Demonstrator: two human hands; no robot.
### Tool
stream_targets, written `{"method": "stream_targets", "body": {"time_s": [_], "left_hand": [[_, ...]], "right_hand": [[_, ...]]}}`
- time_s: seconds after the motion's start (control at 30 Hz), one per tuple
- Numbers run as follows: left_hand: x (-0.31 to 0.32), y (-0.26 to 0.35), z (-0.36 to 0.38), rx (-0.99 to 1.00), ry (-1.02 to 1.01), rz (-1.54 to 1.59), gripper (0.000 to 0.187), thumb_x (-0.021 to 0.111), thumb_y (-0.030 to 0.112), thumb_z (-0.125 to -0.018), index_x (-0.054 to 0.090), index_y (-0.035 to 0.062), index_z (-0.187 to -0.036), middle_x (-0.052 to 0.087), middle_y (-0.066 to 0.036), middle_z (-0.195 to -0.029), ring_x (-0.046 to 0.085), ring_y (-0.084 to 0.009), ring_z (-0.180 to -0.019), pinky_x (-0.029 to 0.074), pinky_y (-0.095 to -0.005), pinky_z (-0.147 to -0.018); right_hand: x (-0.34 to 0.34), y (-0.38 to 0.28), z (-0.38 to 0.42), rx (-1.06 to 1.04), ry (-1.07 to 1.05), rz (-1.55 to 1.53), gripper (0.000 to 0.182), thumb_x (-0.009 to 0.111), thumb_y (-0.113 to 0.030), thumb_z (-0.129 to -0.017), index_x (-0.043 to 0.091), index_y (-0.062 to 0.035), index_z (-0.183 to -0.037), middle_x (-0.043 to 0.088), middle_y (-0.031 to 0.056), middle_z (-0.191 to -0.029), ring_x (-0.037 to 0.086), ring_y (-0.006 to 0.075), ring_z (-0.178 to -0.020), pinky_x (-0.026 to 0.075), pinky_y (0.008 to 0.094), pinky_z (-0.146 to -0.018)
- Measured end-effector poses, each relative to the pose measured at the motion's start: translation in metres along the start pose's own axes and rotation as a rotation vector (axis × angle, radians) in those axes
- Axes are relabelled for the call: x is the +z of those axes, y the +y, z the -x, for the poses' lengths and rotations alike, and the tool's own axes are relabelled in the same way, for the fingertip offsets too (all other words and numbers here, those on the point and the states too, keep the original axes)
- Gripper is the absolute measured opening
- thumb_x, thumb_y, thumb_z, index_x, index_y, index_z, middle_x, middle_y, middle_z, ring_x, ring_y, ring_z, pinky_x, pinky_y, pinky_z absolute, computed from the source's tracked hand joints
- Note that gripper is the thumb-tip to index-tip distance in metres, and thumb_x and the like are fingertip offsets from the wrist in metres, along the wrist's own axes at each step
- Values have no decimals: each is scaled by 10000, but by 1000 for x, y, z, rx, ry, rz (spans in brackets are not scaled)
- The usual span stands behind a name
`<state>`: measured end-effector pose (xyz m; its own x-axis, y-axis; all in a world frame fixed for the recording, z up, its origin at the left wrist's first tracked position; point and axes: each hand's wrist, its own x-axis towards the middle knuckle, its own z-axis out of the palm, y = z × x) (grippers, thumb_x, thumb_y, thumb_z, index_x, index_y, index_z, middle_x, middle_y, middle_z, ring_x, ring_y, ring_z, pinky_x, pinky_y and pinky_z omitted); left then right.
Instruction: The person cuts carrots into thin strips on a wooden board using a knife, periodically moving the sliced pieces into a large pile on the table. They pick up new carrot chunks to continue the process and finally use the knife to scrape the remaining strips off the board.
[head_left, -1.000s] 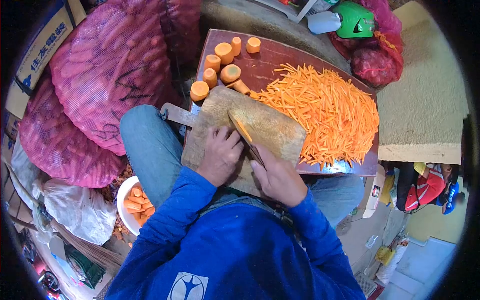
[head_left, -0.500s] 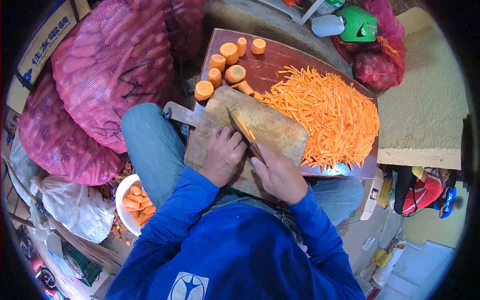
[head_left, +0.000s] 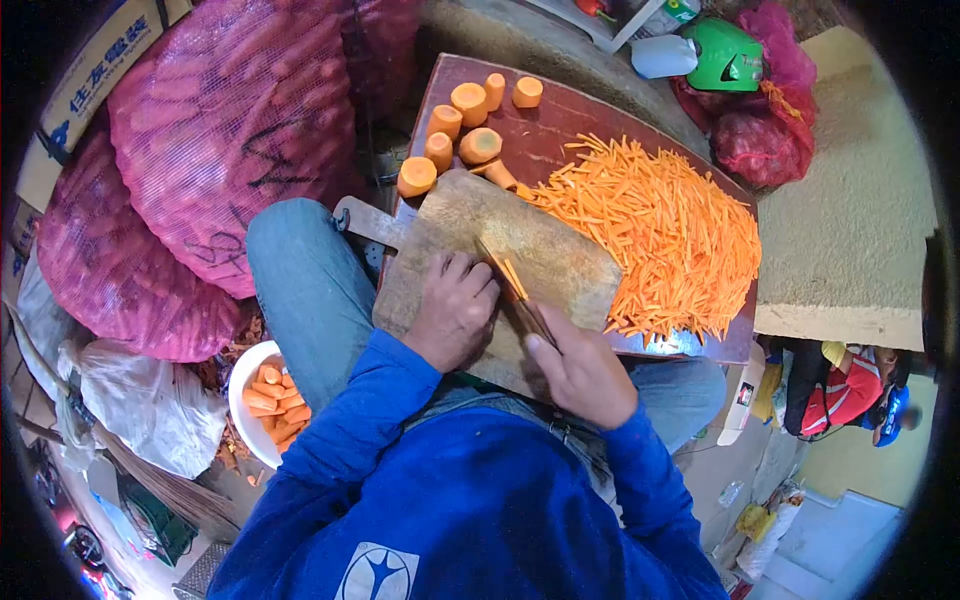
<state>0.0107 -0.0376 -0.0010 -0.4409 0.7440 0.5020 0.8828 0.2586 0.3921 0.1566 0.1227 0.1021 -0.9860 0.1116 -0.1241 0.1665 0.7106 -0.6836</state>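
My right hand (head_left: pixel 582 368) grips a knife (head_left: pixel 515 290) by its handle, the blade pointing up and left over the wooden cutting board (head_left: pixel 560 245). A few thin carrot strips (head_left: pixel 511 271) lie along the blade. Just left of the knife, my left hand (head_left: pixel 455 310) rests on the board with its fingers curled down; whatever is under them is hidden. Beyond the board's right edge spreads a big heap of carrot strips (head_left: pixel 665 235). Several peeled carrot chunks (head_left: pixel 469 103) stand at the far left of the reddish-brown table (head_left: pixel 550 105).
A second flat metal blade (head_left: pixel 372 222) sticks out at the board's left. Big pink mesh sacks (head_left: pixel 235 150) are on the left, with a white bowl (head_left: pixel 240 405) of peeled carrots below. A green container (head_left: pixel 725 55) sits at the upper right. Another person (head_left: pixel 845 395) is at far right.
My right hand and the knife have moved a little toward me and to the right. The left hand stays curled in nearly the same place. The whole view has shifted slightly.
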Motion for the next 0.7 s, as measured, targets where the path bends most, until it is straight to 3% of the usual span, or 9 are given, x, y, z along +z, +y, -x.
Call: {"method": "stream_targets", "body": {"time_s": [0.03, 0.17, 0.23, 0.57, 0.7], "left_hand": [[-1, 1, 2, -18, -51, -9, 295, 769, 113, -724, 755, 25, -1006, 700, -125, -1120, 637, -338, -1132, 478, -503, -1003], [1, 1, 1, -22, -29, 25, 308, 782, 109, -705, 755, 26, -1001, 698, -122, -1087, 640, -337, -1123, 479, -497, -995], [3, 1, -1, 8, 66, 32, 138, 729, 135, -737, 724, 38, -836, 622, -119, -955, 606, -335, -1040, 466, -507, -1001], [2, 4, -2, -13, 34, 24, 164, 750, 134, -697, 726, 35, -826, 632, -123, -961, 604, -332, -1039, 465, -506, -995], [-1, 4, -4, 3, 52, 27, 173, 758, 135, -690, 731, 36, -829, 630, -116, -956, 604, -326, -1036, 464, -499, -983]], "right_hand": [[-3, -3, 7, 48, -35, -52, 402, 628, -201, -1062, 517, -19, -1403, 715, 330, -973, 695, 559, -854, 550, 626, -748], [11, 1, 7, 79, -45, -13, 388, 618, -207, -1068, 528, -18, -1395, 711, 336, -944, 694, 561, -848, 549, 620, -737], [23, 10, -11, -29, 52, 33, 397, 617, -209, -1071, 532, -14, -1406, 705, 340, -892, 697, 559, -831, 547, 612, -720], [14, 6, -2, 58, -23, -10, 387, 618, -205, -1069, 526, -23, -1397, 714, 327, -905, 693, 563, -828, 533, 639, -715], [18, 8, -19, -58, 71, -16, 384, 619, -199, -1067, 534, -30, -1400, 714, 326, -910, 694, 562, -835, 532, 636, -725]]}}
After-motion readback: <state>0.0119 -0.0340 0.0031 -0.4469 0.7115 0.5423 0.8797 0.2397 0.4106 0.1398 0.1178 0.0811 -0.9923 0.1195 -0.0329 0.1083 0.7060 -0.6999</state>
